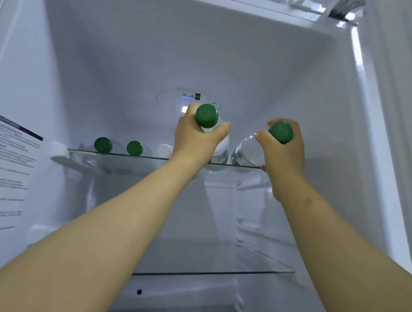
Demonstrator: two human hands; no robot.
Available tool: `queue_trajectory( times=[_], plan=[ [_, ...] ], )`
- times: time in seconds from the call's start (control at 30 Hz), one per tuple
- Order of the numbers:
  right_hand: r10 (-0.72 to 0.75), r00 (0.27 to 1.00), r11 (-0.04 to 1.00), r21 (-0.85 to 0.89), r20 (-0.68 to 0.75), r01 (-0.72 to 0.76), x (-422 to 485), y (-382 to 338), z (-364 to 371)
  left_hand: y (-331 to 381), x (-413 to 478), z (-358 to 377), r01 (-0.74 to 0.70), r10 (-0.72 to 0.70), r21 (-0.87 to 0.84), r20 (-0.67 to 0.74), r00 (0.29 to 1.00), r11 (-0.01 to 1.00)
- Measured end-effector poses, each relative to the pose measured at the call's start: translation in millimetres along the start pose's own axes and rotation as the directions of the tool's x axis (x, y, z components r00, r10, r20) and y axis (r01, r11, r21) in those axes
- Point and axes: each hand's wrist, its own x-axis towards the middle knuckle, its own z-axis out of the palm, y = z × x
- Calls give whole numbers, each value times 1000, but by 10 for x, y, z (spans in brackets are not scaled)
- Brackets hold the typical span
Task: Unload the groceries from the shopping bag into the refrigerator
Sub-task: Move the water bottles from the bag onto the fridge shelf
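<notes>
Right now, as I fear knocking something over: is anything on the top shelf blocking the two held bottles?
Nothing visible does. The left hand and right hand hold the left bottle and right bottle at the right part of the glass shelf; three capped bottles sit further left.

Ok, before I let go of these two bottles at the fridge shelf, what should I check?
1. Left hand grips the left bottle: ok, fingers round its neck.
2. Right hand grips the right bottle: ok.
3. Both bottles capped: ok.
4. Bottles resting on the glass shelf: cannot tell, the hands hide the contact.
5. Clearance from the white-capped bottle: cannot tell, it sits close beside the left hand.
</notes>
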Motion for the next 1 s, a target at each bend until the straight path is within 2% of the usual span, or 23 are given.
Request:
queue_trajectory(
  times=[0.17, 0.27, 0.47, 0.67, 0.83, 0.93, 1.0],
  plan=[
    [-21, 1000, 996, -89, 20, 23, 75, 79, -40, -19, 67, 58, -85, 66, 191, 102, 993, 978],
    [-10, 999, 991, -134, 42, 16, 110, 116, -49, -67, 71, 67, -146, 93, 366, 158, 983, 919],
    [-39, 997, 985, -164, 72, 51, 158, 163, -57, -190, 79, 113, -177, 127, 557, 129, 984, 811],
    [-15, 990, 976, -213, 143, 45, 219, 251, -49, -255, 128, 121, -155, 58, 536, 192, 980, 830],
    [-1, 986, 979, -199, 164, 34, 231, 337, -73, -295, 119, 38, -153, 31, 442, 271, 962, 884],
    [40, 986, 987, -162, 161, -13, 241, 375, -89, -307, 113, -3, -130, 15, 323, 335, 942, 937],
    [64, 986, 986, -164, 155, -38, 272, 392, -93, -309, 116, -8, -130, 11, 319, 349, 937, 939]
  ],
)
